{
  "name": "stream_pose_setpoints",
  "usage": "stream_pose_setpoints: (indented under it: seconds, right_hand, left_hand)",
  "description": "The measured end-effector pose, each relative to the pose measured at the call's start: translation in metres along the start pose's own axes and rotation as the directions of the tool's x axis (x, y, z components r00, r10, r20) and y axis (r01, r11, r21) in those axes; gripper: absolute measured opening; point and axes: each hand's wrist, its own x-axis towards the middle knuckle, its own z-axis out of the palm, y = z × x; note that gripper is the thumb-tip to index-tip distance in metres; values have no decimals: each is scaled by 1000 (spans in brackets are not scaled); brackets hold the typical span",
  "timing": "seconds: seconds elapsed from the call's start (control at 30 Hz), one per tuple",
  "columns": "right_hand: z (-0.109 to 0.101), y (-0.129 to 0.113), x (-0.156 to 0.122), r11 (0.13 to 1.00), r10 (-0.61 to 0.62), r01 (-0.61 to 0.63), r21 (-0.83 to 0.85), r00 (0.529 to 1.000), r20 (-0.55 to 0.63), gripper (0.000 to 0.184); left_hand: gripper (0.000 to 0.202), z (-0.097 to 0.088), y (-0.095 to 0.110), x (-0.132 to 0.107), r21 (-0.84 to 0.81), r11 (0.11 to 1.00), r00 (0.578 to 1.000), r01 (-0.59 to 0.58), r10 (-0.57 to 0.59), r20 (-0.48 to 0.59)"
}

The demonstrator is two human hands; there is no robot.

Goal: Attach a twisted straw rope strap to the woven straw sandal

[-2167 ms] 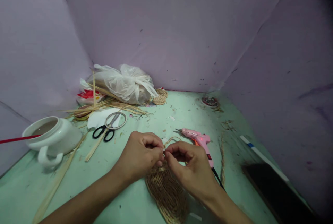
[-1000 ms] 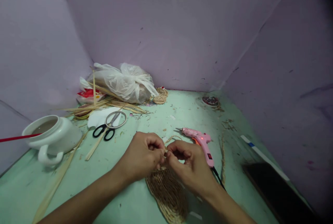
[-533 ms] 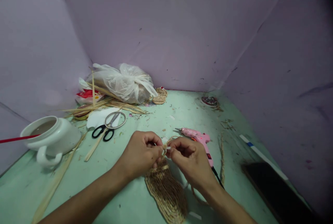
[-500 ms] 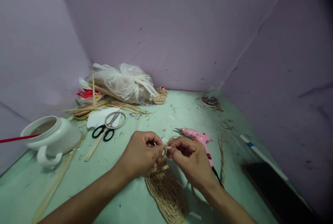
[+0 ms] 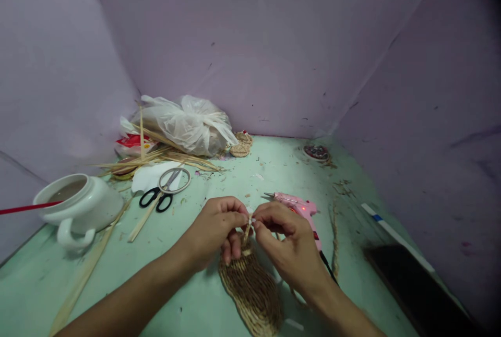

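Note:
A woven straw piece point(image 5: 252, 290), oval and flat, lies on the green table point(image 5: 203, 305) in front of me. A thin braided straw strand point(image 5: 248, 228) rises from its far end. My left hand point(image 5: 215, 232) and my right hand point(image 5: 287, 245) meet above that end, both closed in a pinch on the strand. The fingertips almost touch each other.
A pink glue gun point(image 5: 299, 212) with a lit red light lies just right of my hands. Scissors point(image 5: 162, 191), loose straw point(image 5: 156, 157), a plastic bag point(image 5: 188, 125) and a white pot point(image 5: 76, 209) sit at the left. A braided cord point(image 5: 335, 238) and a dark slab point(image 5: 415, 290) lie right.
My hands have drawn the strand upright and tighter above the woven piece. The left fingers now curl lower over its far end. Nothing else on the table has moved.

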Motion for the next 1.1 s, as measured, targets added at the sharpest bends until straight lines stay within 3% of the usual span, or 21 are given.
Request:
stream_pose_setpoints:
  seconds: [0.27,0.47,0.63,0.7,0.8,0.87,0.93,1.03,1.1]
  right_hand:
    - [-2,5,2,993,-101,98,-68,994,-48,14]
    - [-1,12,2,976,-203,194,-98,975,-94,14]
    - [-6,14,7,970,-238,230,-81,965,-109,13]
    - [-11,13,10,984,-178,174,-46,980,-87,12]
    - [-22,11,16,1000,27,-27,7,1000,-7,16]
    - [-29,9,19,981,184,-188,44,979,88,23]
    - [-34,9,20,948,285,-310,73,928,239,26]
    - [-36,12,20,937,300,-347,46,863,407,18]
    - [-35,13,19,955,262,-295,13,865,428,14]
  left_hand:
    - [9,-1,1,-3,-162,987,996,16,-1,89]
    - [7,-2,2,-2,-79,996,995,34,-26,92]
    - [6,-5,1,-1,67,991,969,113,-125,214]
    - [8,-6,0,0,119,987,961,110,-136,242]
    - [13,-6,1,-1,99,993,973,58,-78,219]
    - [15,-7,2,-2,78,996,979,39,-53,196]
    - [16,-8,4,-3,73,997,983,33,-45,180]
    - [16,-8,4,-4,81,996,981,26,-41,191]
    - [15,-8,3,-3,92,996,978,18,-37,206]
